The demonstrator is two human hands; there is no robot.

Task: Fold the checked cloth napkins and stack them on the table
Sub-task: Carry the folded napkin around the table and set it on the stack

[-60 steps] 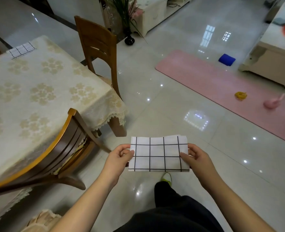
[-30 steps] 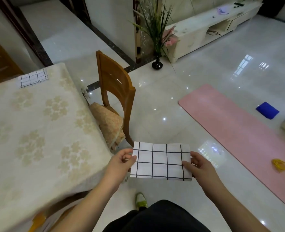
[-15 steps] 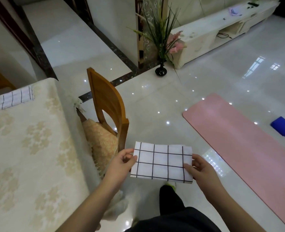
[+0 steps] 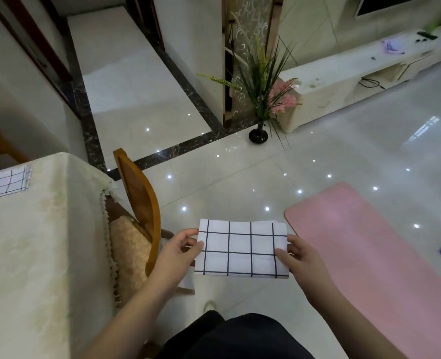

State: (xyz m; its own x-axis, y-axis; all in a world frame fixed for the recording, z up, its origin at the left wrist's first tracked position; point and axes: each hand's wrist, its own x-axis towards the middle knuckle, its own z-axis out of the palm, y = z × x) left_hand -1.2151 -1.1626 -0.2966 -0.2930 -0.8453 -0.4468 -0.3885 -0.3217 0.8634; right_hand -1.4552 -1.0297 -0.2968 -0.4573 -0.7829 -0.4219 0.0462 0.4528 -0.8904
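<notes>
we are pinching the folded napkin [image 4: 241,251] taut between left hand [image 4: 179,251] and right hand [image 4: 301,256], keeping its fold for the table [image 4: 32,242] at nine o'clock.

No text, label, brand, number or sign can be read anywhere in the view.
</notes>
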